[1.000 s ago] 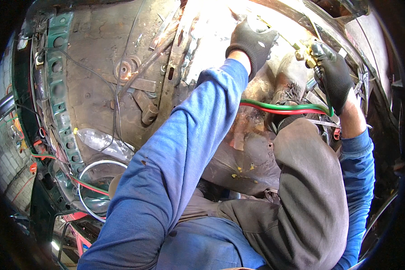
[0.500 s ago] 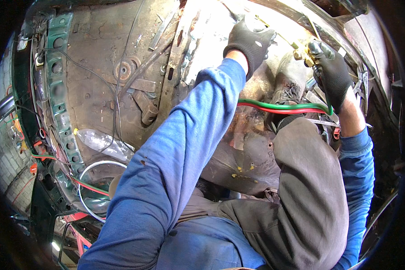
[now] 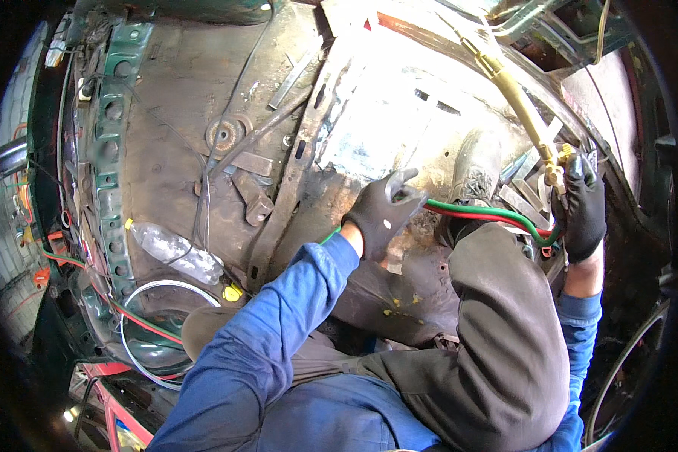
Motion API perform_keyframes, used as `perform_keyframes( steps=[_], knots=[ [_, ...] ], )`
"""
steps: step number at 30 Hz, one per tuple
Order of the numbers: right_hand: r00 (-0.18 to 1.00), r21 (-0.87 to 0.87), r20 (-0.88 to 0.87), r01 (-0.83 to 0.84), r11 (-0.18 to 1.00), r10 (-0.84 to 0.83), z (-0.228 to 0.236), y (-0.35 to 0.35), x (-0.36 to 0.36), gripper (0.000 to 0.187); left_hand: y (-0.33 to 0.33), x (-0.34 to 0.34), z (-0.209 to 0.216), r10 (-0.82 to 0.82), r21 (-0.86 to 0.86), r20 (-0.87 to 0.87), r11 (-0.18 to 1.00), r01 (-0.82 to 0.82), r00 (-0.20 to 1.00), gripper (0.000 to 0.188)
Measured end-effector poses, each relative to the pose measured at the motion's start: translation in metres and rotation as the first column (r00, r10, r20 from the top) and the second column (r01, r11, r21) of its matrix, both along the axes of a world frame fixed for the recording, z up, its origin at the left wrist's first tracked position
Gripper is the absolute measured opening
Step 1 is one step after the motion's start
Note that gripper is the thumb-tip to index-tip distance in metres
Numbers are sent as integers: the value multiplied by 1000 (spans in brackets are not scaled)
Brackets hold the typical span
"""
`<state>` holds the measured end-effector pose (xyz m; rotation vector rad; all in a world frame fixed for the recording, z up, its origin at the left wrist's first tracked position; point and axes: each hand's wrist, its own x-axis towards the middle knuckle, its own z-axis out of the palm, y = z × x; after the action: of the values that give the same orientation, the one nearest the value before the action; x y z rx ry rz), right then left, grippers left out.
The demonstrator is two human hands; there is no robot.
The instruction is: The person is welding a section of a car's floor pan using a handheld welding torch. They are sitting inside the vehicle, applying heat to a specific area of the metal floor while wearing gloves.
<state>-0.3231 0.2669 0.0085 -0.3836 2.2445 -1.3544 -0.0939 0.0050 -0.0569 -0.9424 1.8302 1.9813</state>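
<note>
A brass gas torch [image 3: 521, 105] stands at a slant at the right, its narrow tip toward the upper left. My right hand [image 3: 584, 207], in a black glove, is closed around its handle end, beside the brass valves [image 3: 557, 167]. Joined green and red hoses [image 3: 497, 215] run from below that hand leftward over my trouser leg. My left hand [image 3: 386, 211], gloved too, hovers over the bare metal floor with thumb and finger apart. The hoses pass behind it; any contact with them is hidden.
Bright light washes out the floor panel [image 3: 369, 135] ahead. My boot [image 3: 478, 162] rests on it, with metal tools [image 3: 527, 192] alongside. To the left lie a grinding disc [image 3: 224, 134], metal strips, a clear plastic bottle [image 3: 177, 252], a cable and a white hose loop [image 3: 130, 331].
My left hand has drawn back toward me, from the bright panel to the hoses. My right hand has shifted slightly down and right, and the torch's full length now shows.
</note>
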Motion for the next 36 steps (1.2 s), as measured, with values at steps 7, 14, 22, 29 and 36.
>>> perform_keyframes(
  steps=[7,14,22,29,36],
  knots=[
    [998,155,56,-29,987,21,-28,-45,-17,48,-10,53,17,-135,-70,93,987,142,986,56],
    [980,233,191,6,973,-52,-31,-59,-21,25,-32,104,39,-12,-74,-47,997,9,999,56],
    [981,-12,192,-20,1000,22,19,-49,1,38,-68,118,143,43,-107,-7,993,-43,999,54],
    [936,-138,-28,-350,926,350,106,-157,61,43,-98,122,213,276,120,-99,957,-264,956,67],
    [754,-183,1,-646,741,657,145,-223,119,63,-119,115,217,549,349,-435,834,-428,714,71]
  ],
)
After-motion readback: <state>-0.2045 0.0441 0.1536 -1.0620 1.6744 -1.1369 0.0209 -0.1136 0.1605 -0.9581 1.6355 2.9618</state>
